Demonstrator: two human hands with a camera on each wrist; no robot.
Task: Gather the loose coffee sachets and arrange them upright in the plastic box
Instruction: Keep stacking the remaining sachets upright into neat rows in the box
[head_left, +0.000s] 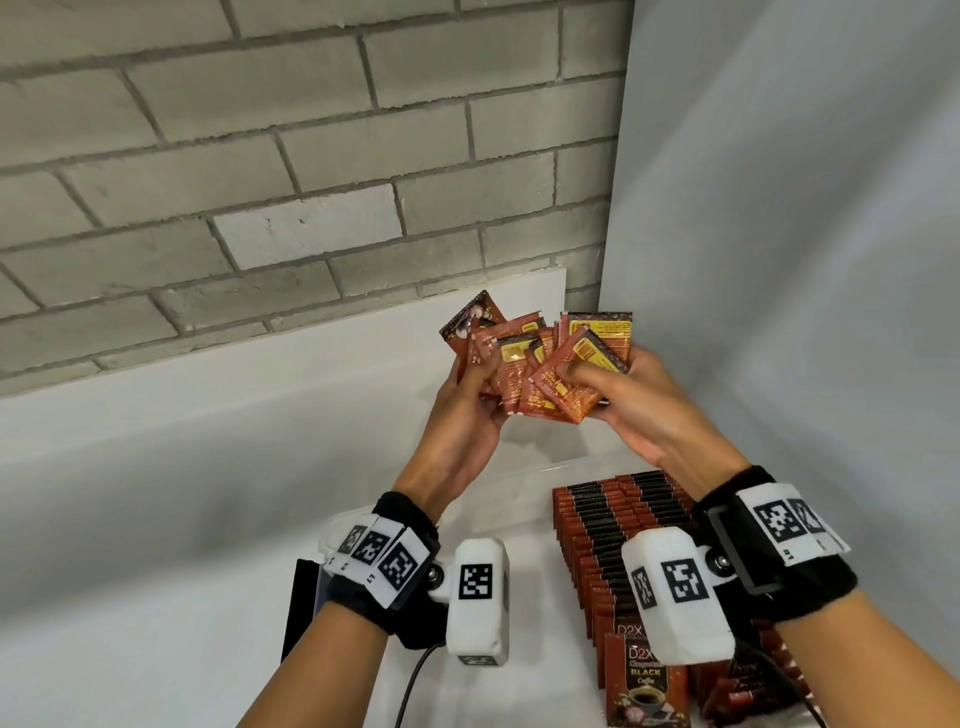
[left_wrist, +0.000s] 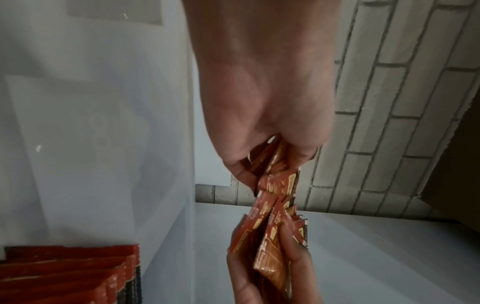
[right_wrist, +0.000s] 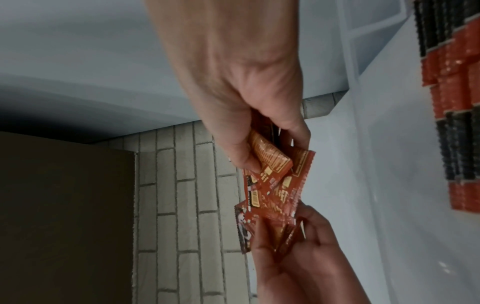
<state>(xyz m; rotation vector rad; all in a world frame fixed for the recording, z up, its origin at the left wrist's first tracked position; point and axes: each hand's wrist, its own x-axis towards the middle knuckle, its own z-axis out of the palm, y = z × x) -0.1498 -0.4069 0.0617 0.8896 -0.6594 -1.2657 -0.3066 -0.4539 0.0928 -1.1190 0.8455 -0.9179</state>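
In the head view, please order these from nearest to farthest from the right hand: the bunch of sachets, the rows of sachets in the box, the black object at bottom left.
1. Bunch of sachets: in the right hand itself.
2. Rows of sachets: below the hand.
3. Black object: far left, past the left wrist.

Your white tabletop (head_left: 156, 597) carries the clear plastic box (head_left: 519, 478) at five o'clock, sachet rows (head_left: 597, 540) upright inside.

— How's the head view?
— Bright, even light; the brick wall (head_left: 260, 171) bows at the edges, soft shadows below.
— And the wrists?
— Dimmer, grainy, slightly blurred; the hand (left_wrist: 265, 92) up close looks soft, one corner goes dark.
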